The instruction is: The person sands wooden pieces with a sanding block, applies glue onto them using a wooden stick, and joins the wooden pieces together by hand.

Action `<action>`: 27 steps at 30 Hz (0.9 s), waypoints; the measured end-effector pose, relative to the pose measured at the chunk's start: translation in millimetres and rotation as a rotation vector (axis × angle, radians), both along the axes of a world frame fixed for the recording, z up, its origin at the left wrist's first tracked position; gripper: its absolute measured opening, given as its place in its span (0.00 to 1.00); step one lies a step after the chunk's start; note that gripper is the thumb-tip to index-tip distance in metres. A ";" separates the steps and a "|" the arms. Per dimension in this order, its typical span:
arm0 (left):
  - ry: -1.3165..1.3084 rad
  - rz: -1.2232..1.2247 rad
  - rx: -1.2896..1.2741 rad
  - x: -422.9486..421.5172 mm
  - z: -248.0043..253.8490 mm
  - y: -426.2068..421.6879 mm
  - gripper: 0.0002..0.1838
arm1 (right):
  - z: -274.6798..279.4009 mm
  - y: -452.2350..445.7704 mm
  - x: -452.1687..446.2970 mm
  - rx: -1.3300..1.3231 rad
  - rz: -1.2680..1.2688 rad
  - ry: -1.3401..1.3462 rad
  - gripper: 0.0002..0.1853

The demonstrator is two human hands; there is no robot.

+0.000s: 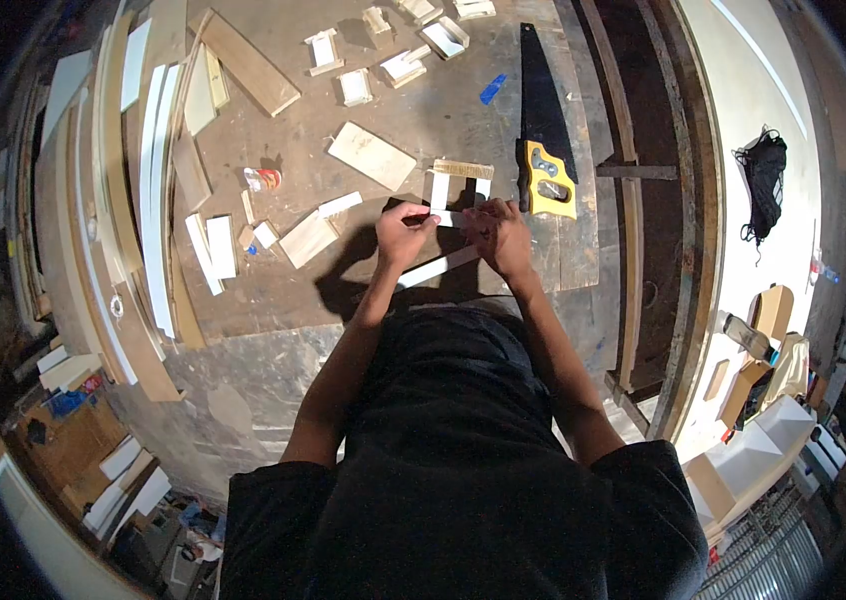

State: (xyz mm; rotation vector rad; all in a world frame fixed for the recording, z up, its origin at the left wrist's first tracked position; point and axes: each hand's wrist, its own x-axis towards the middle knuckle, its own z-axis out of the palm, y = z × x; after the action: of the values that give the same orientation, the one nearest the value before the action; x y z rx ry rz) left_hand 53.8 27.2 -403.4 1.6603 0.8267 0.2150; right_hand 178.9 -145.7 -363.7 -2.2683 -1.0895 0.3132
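Left hand (405, 236) and right hand (503, 236) pinch the near side of the small frame (440, 192), which extends beyond them

The single head view looks out from the wearer's head, forward and steeply down, past the black shirt (463, 480) that fills the near bottom. It sits above the near side of the worktop (283, 290), close enough to place the left grip (406, 235) and right grip (500, 238) a little above centre. The very wide lens bows the surroundings; the dim outer rim is probably less reliable.
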 end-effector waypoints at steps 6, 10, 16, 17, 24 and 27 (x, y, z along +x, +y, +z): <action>-0.013 0.007 0.012 -1.0 -2.8 -0.7 0.12 | -2.0 -1.2 -1.8 0.100 -0.087 0.013 0.20; -0.028 0.022 0.022 -0.2 -3.0 0.2 0.11 | -8.0 -13.9 -4.4 0.091 -0.251 0.203 0.17; -0.031 0.049 -0.063 1.6 1.5 -1.0 0.09 | -27.0 -22.1 -7.3 0.284 -0.481 0.586 0.13; -0.027 0.054 -0.051 2.0 0.7 -1.1 0.09 | -25.8 -19.7 -8.4 0.283 -0.482 0.587 0.13; -0.030 0.070 0.012 4.1 1.3 -1.7 0.09 | -35.3 -13.8 -9.2 0.235 -0.478 0.607 0.12; 0.053 0.058 0.054 6.3 6.1 -1.9 0.09 | -34.6 -14.9 -8.7 0.204 -0.484 0.612 0.12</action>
State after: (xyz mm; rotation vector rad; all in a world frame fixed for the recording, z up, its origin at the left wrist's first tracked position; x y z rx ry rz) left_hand 60.2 25.4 -397.2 1.7001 0.9172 0.2359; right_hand 170.2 -160.5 -398.3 -1.9687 -0.2385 0.6067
